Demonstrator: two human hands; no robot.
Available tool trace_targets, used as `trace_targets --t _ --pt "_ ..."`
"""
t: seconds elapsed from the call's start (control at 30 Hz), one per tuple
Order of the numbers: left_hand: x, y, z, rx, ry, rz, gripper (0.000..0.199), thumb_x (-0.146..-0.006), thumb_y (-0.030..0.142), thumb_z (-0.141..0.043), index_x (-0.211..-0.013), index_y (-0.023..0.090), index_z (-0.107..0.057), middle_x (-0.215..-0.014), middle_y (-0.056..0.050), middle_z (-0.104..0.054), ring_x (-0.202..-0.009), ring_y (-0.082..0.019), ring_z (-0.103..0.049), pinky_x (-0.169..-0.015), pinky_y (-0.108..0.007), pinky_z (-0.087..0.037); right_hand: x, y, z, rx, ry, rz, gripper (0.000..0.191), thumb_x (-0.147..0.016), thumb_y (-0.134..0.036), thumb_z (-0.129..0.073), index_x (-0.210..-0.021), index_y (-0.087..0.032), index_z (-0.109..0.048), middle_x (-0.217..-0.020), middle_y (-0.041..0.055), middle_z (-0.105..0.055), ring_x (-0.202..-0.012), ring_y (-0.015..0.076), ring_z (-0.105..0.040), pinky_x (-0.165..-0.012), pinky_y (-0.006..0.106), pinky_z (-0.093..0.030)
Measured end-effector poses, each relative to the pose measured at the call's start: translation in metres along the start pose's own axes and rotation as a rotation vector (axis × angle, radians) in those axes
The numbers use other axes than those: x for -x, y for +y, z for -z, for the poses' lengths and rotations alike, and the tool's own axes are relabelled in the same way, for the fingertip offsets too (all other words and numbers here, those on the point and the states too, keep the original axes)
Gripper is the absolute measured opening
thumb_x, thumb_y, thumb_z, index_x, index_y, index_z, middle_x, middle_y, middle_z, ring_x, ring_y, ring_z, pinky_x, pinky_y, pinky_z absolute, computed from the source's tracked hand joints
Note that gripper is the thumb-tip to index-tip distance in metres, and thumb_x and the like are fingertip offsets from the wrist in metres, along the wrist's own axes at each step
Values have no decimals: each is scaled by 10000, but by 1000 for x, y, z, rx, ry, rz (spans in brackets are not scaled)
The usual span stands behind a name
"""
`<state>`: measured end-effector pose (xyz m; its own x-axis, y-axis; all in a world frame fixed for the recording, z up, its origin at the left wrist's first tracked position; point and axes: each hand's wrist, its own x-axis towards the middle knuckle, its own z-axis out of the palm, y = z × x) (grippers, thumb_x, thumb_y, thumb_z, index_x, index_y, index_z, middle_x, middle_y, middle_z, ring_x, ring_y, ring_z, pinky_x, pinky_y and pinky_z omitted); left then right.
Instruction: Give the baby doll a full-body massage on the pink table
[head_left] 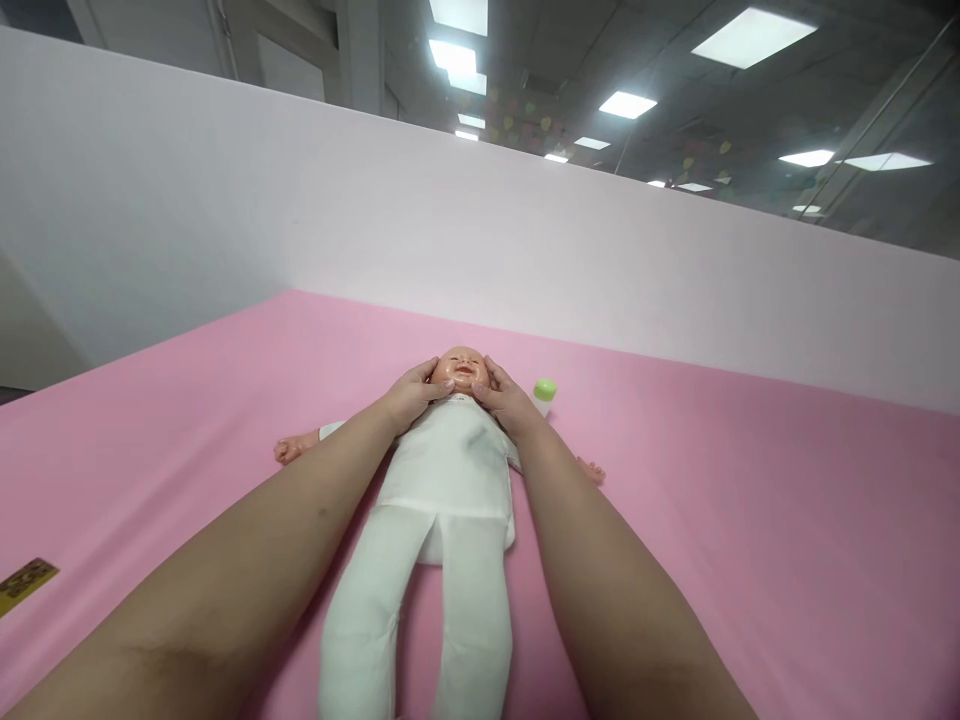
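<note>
A baby doll [457,455] with a white cloth body lies on its back, its head away from me and its legs toward me. My left hand [414,396] is curved round one side of the doll's head, the thumb by its chin. On the other side, my right hand [510,400] cups the cheek, its thumb also near the chin. Both hands hold the head between them. My forearms pass over the doll's outspread arms, hiding parts of them. Just beyond my right hand is a small container with a green cap [545,389], partly hidden.
A pink sheet [720,520] covers the surface under the doll. White panels [525,230] rise behind it and at the left. A yellow label with dark printing [27,584] lies at the left edge.
</note>
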<state>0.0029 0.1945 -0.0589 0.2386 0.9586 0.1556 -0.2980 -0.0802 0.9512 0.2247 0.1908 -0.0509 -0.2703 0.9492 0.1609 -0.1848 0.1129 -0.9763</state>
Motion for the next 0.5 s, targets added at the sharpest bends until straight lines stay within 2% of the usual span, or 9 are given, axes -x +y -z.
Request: trace_targets --t 0.1,0.2,0.33,0.4,0.5 --pt "1 2 -2 56 1 30 760 -702 396 -987 -1379 223 -688 -1449 -123 -686 -1319 -362 -662 -1087 -420 -570 -1 -1 -2 -24 -14 -27 1096 -834 -460 -902 -1712 -295 -268 -1670 34 -465 -1503 250 -514 -1267 436 -446" --pt "4 5 -8 96 -7 30 688 -751 456 -946 -1352 223 -709 -1404 -129 -714 -1254 -366 -700 -1041 -436 -596 -2 -2 -7 -92 33 -82 959 -930 -483 -797 -1711 -298 -273 -1655 28 -487 -1445 243 -578 -1250 431 -473" --pt "5 6 -13 95 105 18 601 -825 555 -866 -1302 215 -731 -1357 -132 -737 -1216 -365 -717 -1030 -472 -598 -1 -3 -13 -121 117 -100 743 -1016 -548 -646 -1670 -322 -376 -1599 24 -555 -1384 248 -631 -1226 443 -501" --pt "5 6 -14 87 112 10 592 -846 591 -834 -1288 210 -739 -1347 -133 -741 -1216 -365 -714 -1041 -480 -589 2 -4 -14 -33 127 -72 763 -997 -593 -673 -1658 -332 -394 -1620 19 -529 -1433 255 -588 -1252 449 -470" --pt "6 8 -16 -8 68 -30 653 -801 606 -869 -1300 207 -733 -1349 -132 -738 -1231 -368 -699 -1077 -479 -561 7 -8 -15 140 103 -2 990 -858 -588 -855 -1671 -306 -365 -1665 39 -466 -1502 270 -508 -1286 441 -418"
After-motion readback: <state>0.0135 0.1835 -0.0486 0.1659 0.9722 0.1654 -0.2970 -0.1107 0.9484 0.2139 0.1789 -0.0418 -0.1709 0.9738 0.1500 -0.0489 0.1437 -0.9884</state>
